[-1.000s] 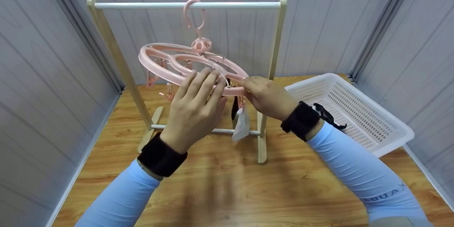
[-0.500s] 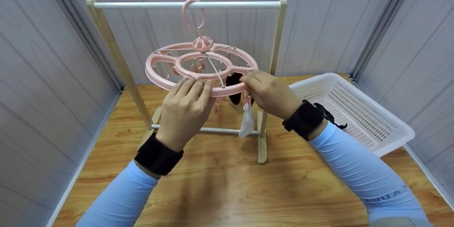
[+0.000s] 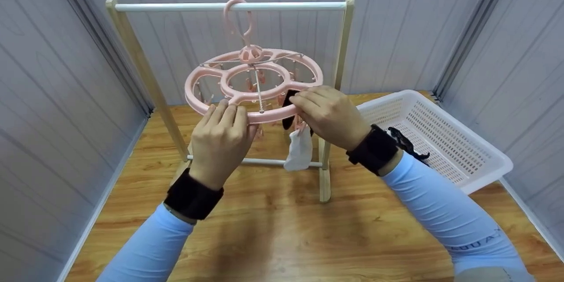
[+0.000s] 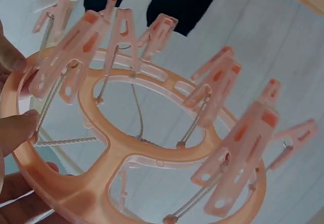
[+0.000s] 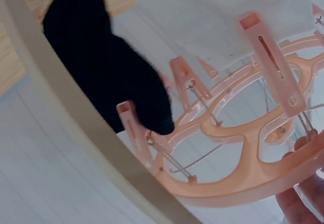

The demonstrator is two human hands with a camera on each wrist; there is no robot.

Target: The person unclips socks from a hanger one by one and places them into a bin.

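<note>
A pink round clip hanger hangs by its hook from the white rod of a wooden rack. My left hand grips the ring's near rim, fingers curled over it. At the right near rim my right hand holds the ring. Just under that hand a black sock and a white sock hang from clips. From below, the left wrist view shows the ring, its dangling clips and my fingertips. The right wrist view shows the black sock beside the ring.
A white perforated basket stands on the wooden table at the right, behind my right forearm. The rack's right post stands just behind the socks. Grey panel walls close in on the left, back and right.
The hanger, tilted a second ago, now hangs nearly level and has turned. My left fingers went from lying flat on the ring to curling over its rim. The socks swung slightly.
</note>
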